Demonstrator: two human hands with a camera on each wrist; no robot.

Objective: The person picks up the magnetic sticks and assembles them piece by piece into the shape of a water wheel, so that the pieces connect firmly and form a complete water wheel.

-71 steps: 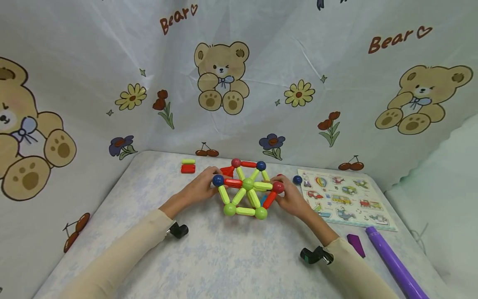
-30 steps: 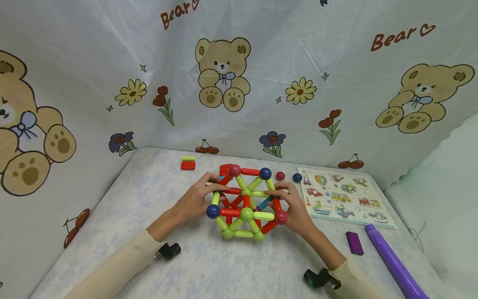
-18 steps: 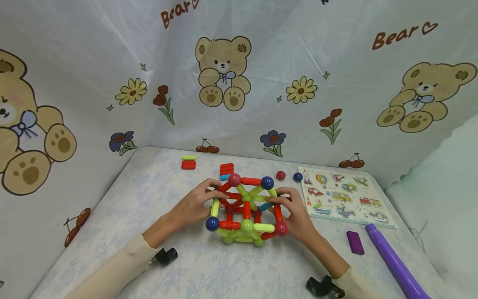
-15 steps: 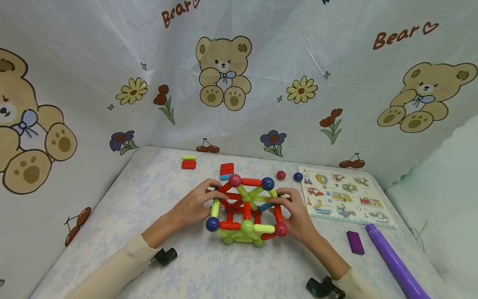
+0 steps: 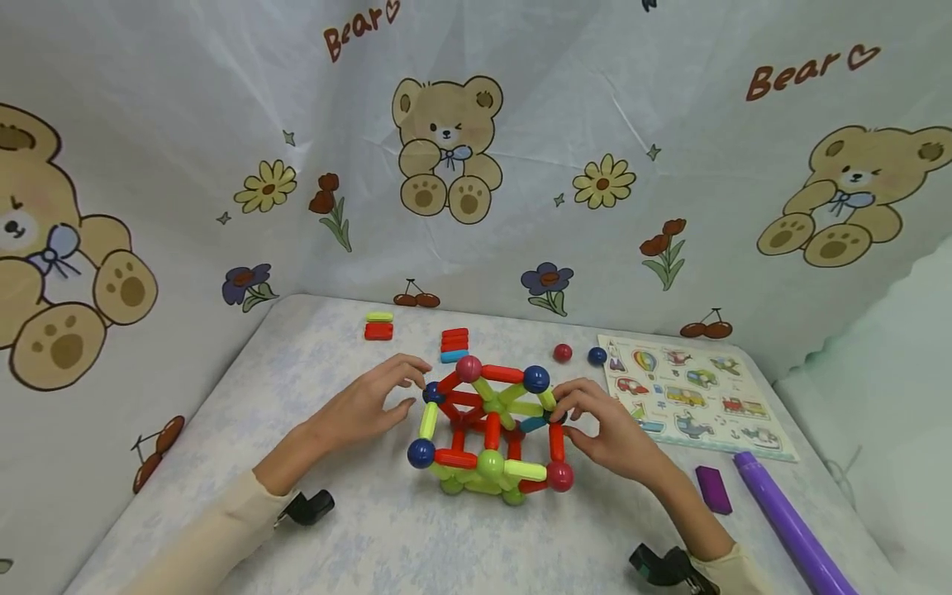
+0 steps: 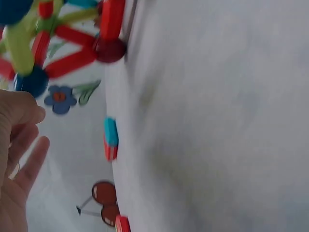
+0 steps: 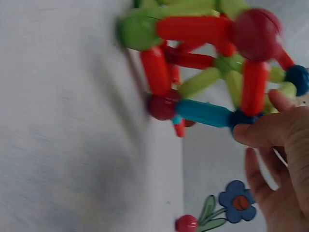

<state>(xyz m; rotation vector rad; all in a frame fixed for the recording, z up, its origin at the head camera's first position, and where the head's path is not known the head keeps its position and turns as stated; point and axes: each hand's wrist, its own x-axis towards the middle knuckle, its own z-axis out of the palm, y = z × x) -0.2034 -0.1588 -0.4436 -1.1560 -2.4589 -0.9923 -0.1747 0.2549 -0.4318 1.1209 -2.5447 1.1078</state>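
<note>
A cage of red, lime and cyan rods joined by balls (image 5: 487,430) stands on the pale table (image 5: 312,372); it also fills the top of the left wrist view (image 6: 58,43) and the right wrist view (image 7: 207,63). My left hand (image 5: 387,392) hovers just left of it with fingers spread, and holds nothing (image 6: 17,159). At the cage's right side my right hand (image 5: 583,417) pinches a dark blue ball (image 7: 241,118) on the end of a cyan rod (image 7: 205,112).
Behind the cage lie a red and yellow rod stack (image 5: 378,328), a red and cyan stack (image 5: 454,345), a loose red ball (image 5: 563,353) and a loose blue ball (image 5: 597,356). A picture puzzle board (image 5: 695,397), purple block (image 5: 714,489) and purple tube (image 5: 788,521) sit right. Bear-print cloth walls the table.
The cage came toward me and down onto the table. My left hand let go and drew back to the left with its fingers spread. My right hand stayed at the right side.
</note>
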